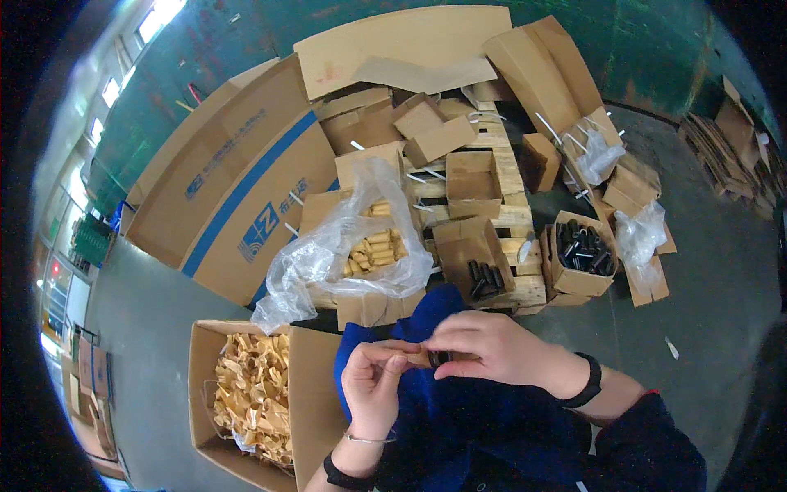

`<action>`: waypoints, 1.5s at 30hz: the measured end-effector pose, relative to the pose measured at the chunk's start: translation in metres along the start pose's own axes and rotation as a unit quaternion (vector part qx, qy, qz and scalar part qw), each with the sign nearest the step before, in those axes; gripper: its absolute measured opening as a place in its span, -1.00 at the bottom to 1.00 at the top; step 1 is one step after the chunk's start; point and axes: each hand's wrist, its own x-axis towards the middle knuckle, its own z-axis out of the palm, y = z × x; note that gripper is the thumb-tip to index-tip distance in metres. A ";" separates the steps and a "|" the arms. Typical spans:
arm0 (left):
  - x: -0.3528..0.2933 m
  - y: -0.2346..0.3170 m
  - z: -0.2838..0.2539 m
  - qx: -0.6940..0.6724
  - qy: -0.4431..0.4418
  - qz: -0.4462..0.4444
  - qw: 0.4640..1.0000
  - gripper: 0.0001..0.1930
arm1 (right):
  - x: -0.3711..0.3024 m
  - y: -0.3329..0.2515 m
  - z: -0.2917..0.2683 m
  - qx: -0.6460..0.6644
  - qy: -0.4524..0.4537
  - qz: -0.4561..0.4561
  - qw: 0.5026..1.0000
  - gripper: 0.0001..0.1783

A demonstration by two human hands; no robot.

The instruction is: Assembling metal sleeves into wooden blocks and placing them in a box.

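Observation:
My left hand (373, 385) pinches a small piece of brown paper (418, 358) over my lap. Against the paper's right end, my right hand (504, 351) closes its thumb and fingers on a black cylindrical part (439, 358), mostly hidden by the fingers. More black cylinders (485, 280) lie in the near end of an open cardboard box ahead of my hands. Paper-wrapped rolls (377, 250) fill a box lined with clear plastic film (307, 271), ahead and to the left.
Beside my left arm stands a large carton (316, 402) holding crumpled brown paper (254, 394). To the right, a box (584, 283) is heaped with black cylinders. Boxes rest on a wooden pallet (515, 184). Tall cardboard panels (246, 189) rise at the left; flattened cardboard (721, 156) lies far right.

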 end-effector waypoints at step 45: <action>-0.015 0.040 -0.193 -0.113 0.243 0.022 0.963 -0.82 | -0.034 0.046 -0.047 0.258 0.284 0.301 0.873 -0.73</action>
